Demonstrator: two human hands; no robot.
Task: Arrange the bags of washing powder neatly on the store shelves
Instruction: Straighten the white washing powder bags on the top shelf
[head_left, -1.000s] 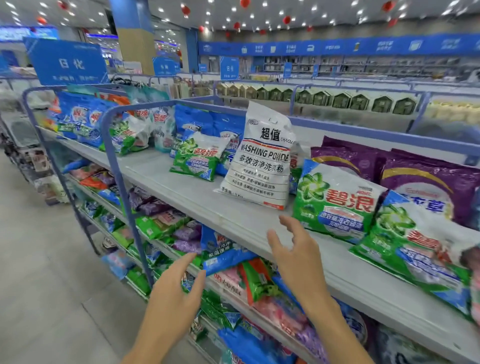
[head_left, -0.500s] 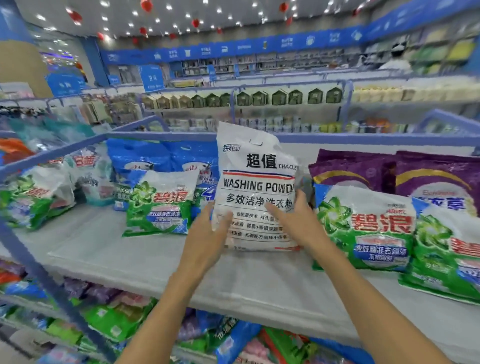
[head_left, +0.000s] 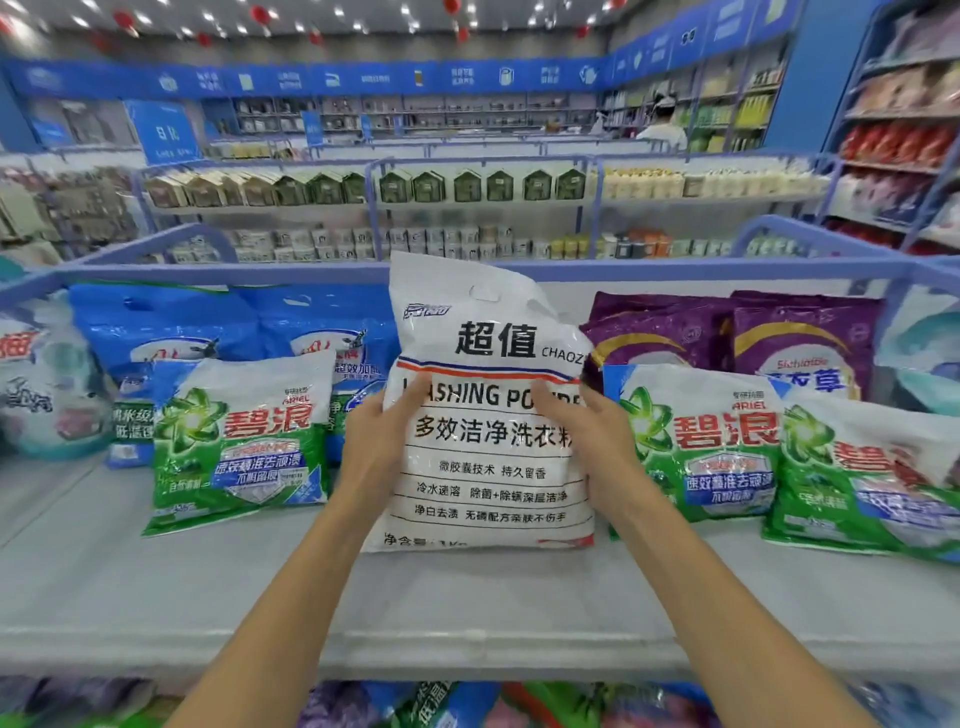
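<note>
Left hand (head_left: 376, 447) and right hand (head_left: 595, 441) clasp the sides of a tall white plastic washing-powder bag (head_left: 493, 343), which probably wants setting upright and square on the grey shelf (head_left: 467, 613).

The white bag (head_left: 488, 467) reads "超值 CHAOZ", then "ASHING PO" of a partly covered line, with "多效洁净洗衣" below it. The left green bag (head_left: 244, 441) and the right green bag (head_left: 701, 441), either side of it, each carry "碧浪" and "ARIEL". A blue sign (head_left: 167, 132) behind says "日化".
</note>
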